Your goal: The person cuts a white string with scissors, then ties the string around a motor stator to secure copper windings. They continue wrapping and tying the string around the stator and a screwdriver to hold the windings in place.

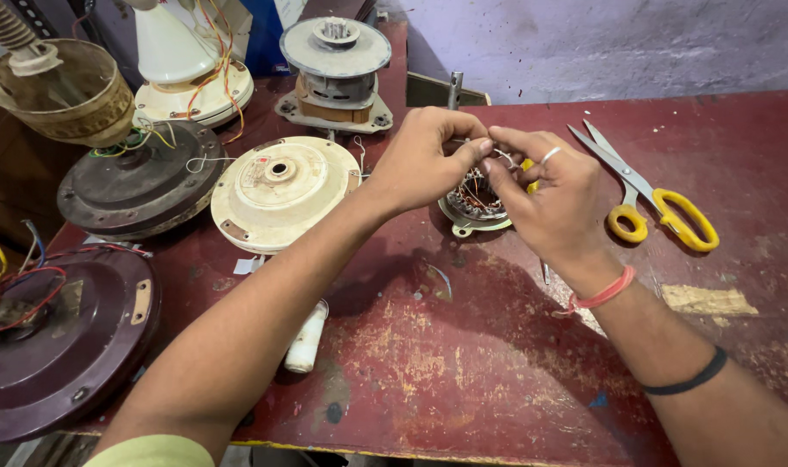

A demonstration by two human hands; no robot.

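A small round motor stator [475,201] with copper windings lies on the worn red table [463,363]. Both hands hover just above it. My left hand [420,160] and my right hand [545,195] meet fingertip to fingertip, pinching a thin pale wire [503,155] that loops up from the windings. The right hand wears a ring and a red thread band at the wrist, with a black band further up the arm. A small yellow object shows behind the right fingers, mostly hidden.
Yellow-handled scissors [662,207] lie right of the hands. A cream fan motor cover [277,190], a dark round housing [139,186], a maroon housing with wires [61,337], a grey motor [335,73] and a white cylinder [307,337] crowd the left side.
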